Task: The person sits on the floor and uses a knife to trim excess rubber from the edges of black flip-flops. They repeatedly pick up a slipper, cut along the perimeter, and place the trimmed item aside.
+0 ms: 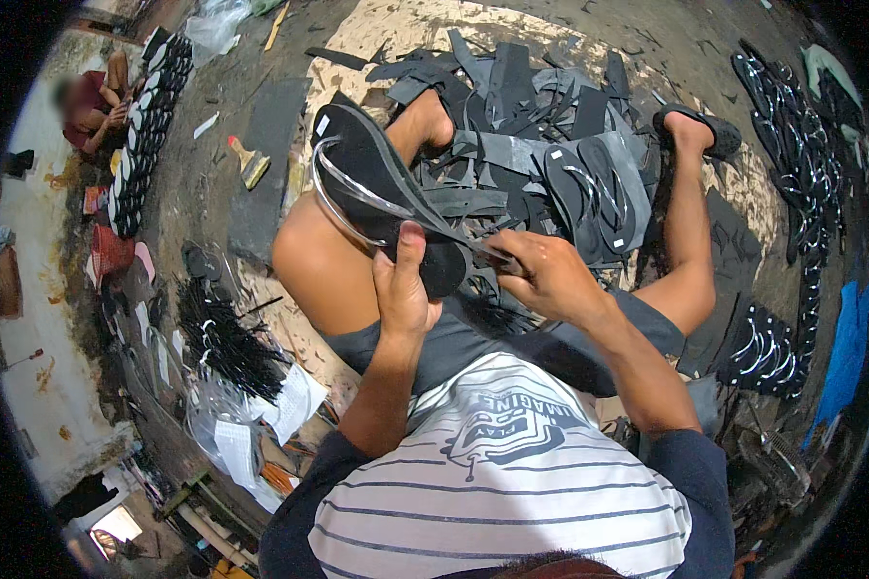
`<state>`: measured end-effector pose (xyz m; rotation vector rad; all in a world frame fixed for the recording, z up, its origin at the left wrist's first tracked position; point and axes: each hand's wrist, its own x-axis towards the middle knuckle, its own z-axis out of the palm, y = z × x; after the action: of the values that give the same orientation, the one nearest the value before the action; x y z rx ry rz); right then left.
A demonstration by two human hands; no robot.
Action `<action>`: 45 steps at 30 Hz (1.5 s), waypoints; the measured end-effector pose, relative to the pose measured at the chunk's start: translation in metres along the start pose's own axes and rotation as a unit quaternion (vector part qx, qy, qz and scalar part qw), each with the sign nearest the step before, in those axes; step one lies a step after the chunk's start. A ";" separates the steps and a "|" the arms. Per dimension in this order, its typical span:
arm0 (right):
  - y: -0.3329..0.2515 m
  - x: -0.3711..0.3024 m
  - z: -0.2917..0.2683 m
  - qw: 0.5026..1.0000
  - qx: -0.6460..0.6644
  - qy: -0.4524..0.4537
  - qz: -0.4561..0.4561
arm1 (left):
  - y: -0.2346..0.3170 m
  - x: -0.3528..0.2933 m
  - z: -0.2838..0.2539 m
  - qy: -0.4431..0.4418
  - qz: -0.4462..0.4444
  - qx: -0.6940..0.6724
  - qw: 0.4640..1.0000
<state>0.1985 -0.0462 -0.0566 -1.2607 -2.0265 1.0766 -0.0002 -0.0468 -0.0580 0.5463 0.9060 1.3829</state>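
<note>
My left hand (407, 289) is closed around the heel end of a black flip-flop (362, 169), its thumb pressed on the footbed. Silver straps arch over the sandal, and a small white label sits near its toe. At the heel, my right hand (546, 275) grips a thin dark grey strip (492, 253) that meets the sole's edge. Whether this is a blade or a trimming of sole material cannot be made out. Beyond my hands, a pair of black flip-flops (589, 198) with silver straps lies on grey sheet material between my legs.
Black offcuts (512, 87) pile up between my feet on a pale sheet (386, 34). A paintbrush (249, 162) lies on a dark sheet at left. Black straps (224, 333) heap beside my left knee. Rows of sandals (782, 145) line the right. Another person (95, 111) sits far left.
</note>
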 end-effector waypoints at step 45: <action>-0.036 -0.041 0.023 0.983 0.142 0.085 0.081 | 0.074 -0.010 0.020 -0.034 -0.008 0.188 0.982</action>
<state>0.1811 -0.1006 -0.0400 -1.3322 -1.6024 1.2376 -0.0271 -0.0417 0.0144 0.8654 1.1209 1.1741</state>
